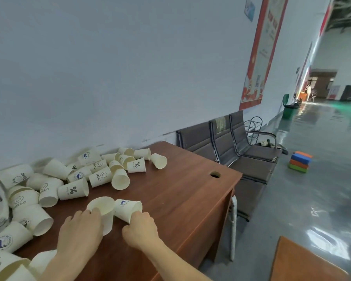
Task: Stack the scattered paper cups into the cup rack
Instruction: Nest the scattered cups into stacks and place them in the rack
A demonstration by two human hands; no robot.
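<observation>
I saw left hand [80,232] gripping upright plain cup [102,211]; right hand [141,228] pinching tipped blue-logo cup [127,209], cups touching. Scattered cups [73,179] lay beyond, left of both hands on desk [186,179].

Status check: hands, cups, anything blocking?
Left hand grips upright cup. Right hand grips tipped cup beside it. Rack not in view. Nothing blocking.
</observation>
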